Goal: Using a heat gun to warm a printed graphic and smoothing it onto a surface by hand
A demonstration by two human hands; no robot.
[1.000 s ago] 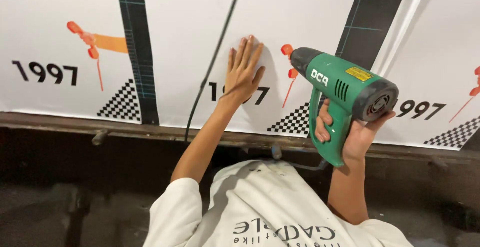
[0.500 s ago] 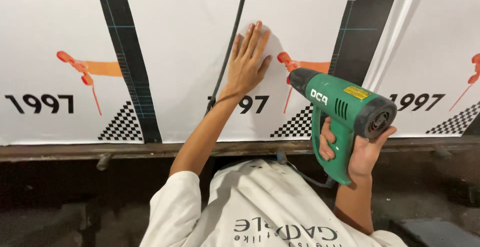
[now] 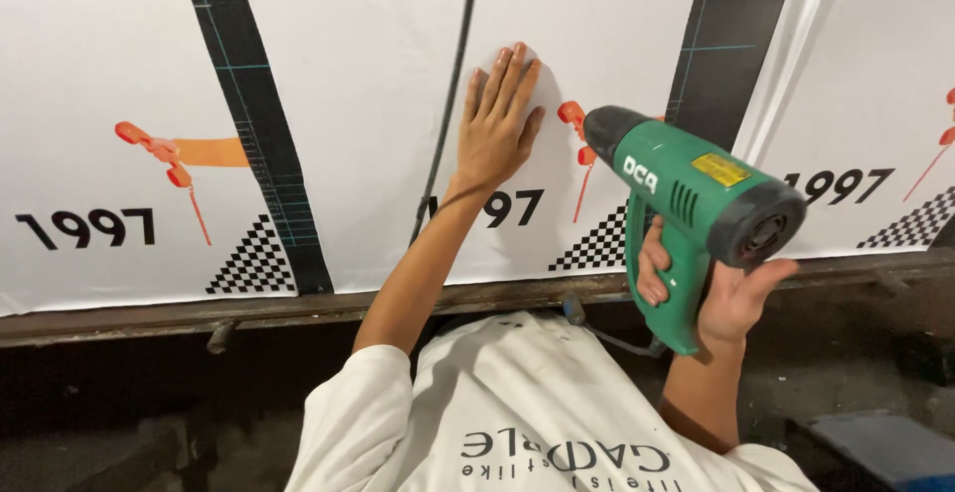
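My left hand lies flat, fingers together, pressed on a white printed sheet that hangs in front of me. My right hand grips the handle of a green heat gun. Its dark nozzle points left at the sheet, just right of my left hand, near an orange printed mark. The nozzle tip sits a short way off the sheet.
Black vertical strips with thin blue lines separate the white panels. A thin black cable runs down the sheet beside my left wrist. A rusty metal rail runs along below the sheet. My white T-shirt fills the lower middle.
My left hand has slid upward on the sheet. The heat gun has followed it, with its nozzle staying close beside the hand.
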